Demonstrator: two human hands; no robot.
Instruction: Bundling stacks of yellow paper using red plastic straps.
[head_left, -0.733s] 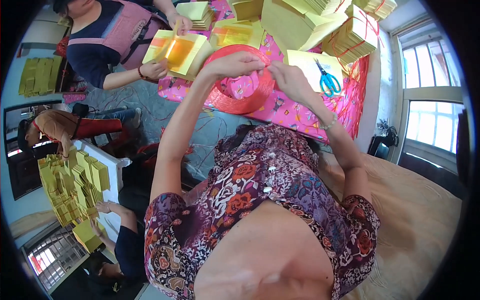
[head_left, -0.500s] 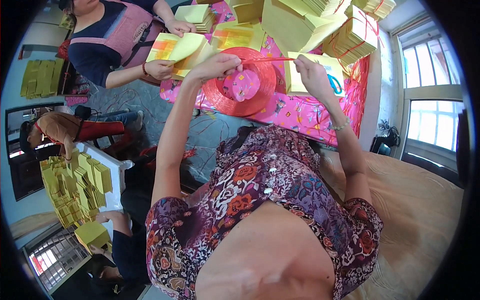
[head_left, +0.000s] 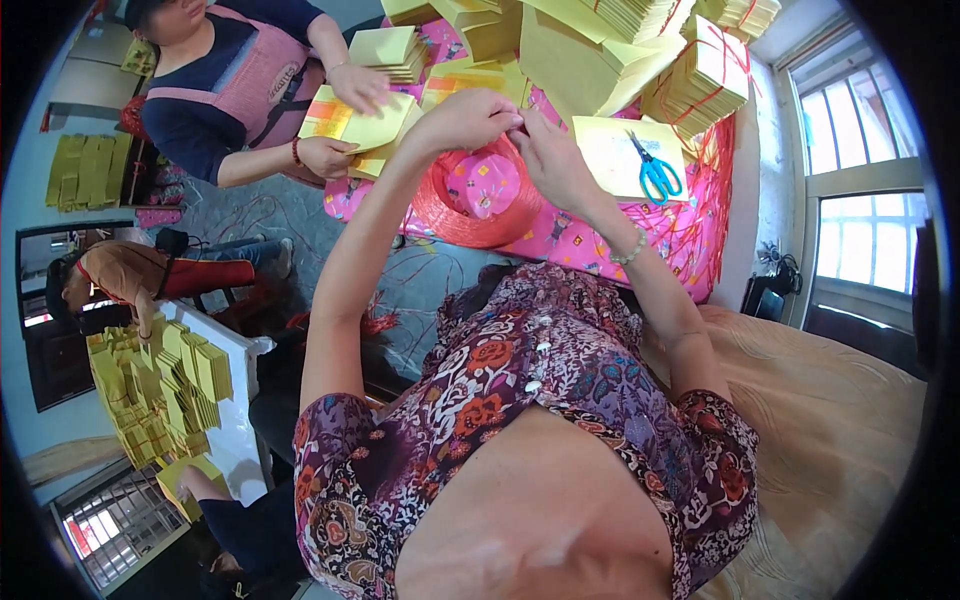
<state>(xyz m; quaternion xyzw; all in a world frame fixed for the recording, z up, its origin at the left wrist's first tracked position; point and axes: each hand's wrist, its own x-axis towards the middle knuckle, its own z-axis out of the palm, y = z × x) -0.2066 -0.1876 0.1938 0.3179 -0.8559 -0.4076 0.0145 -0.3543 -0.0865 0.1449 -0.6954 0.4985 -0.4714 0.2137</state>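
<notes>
Fingertips of left hand (head_left: 465, 118) and right hand (head_left: 553, 160) meet above red string coil (head_left: 470, 215); pinched thing indiscernible.

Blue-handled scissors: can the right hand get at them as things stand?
Probably yes. The scissors lie uncovered on a yellow sheet just beside the right hand, nothing between; its fingers are busy with red string.

A table with a pink patterned cloth (head_left: 600, 240) bears a red string coil (head_left: 455, 205) under the hands, blue-handled scissors (head_left: 655, 172) right of them, yellow paper stacks (head_left: 600, 50) beyond.
</notes>
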